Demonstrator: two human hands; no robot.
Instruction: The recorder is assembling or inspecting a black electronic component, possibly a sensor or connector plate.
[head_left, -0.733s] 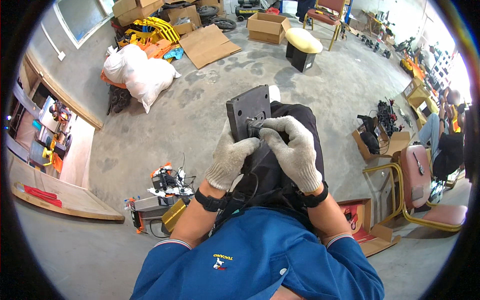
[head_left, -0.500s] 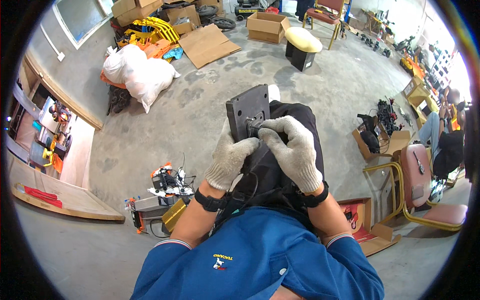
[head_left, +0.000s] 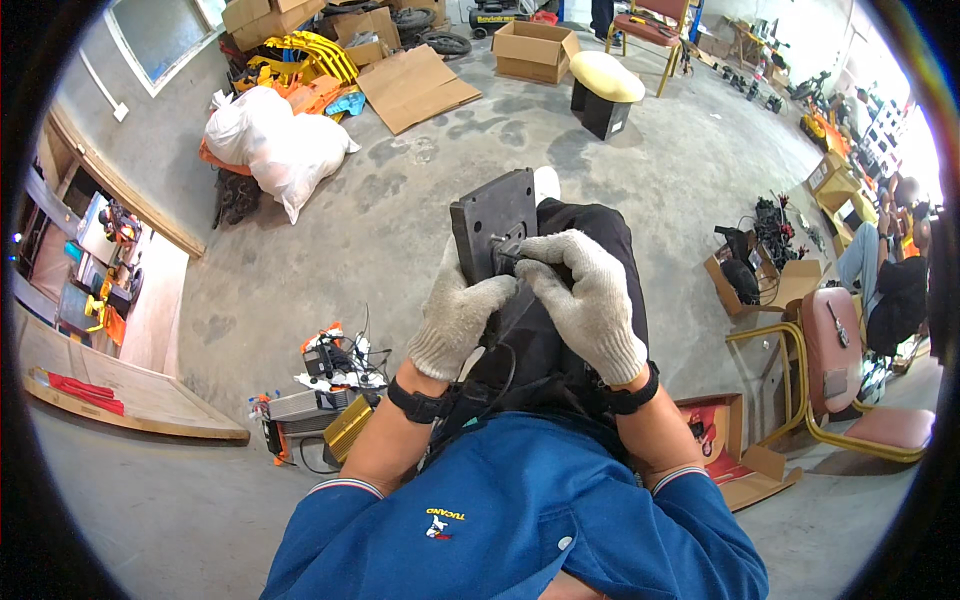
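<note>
A flat black rectangular housing (head_left: 492, 212), with holes near its corners and a small raised fitting on its face, is held tilted above my lap. My left hand (head_left: 455, 318), in a pale knitted glove, is closed round its lower left side. My right hand (head_left: 588, 300), gloved the same way, pinches with thumb and forefinger at the fitting. A small dark piece shows at those fingertips, its kind partly hidden. Below the housing a black cable (head_left: 512, 368) hangs down towards my lap.
On the floor to my left lie a gold metal box (head_left: 352, 428) and tangled wires (head_left: 345, 360). A pink chair (head_left: 832, 350) and an open carton (head_left: 745, 470) stand right. Ahead are a white sack (head_left: 285, 160) and a padded stool (head_left: 607, 90). Another person (head_left: 880, 270) sits far right.
My right thumb and forefinger have shifted slightly at the fitting, with a little more gap between them. The housing has tilted barely; my left hand keeps its grip.
</note>
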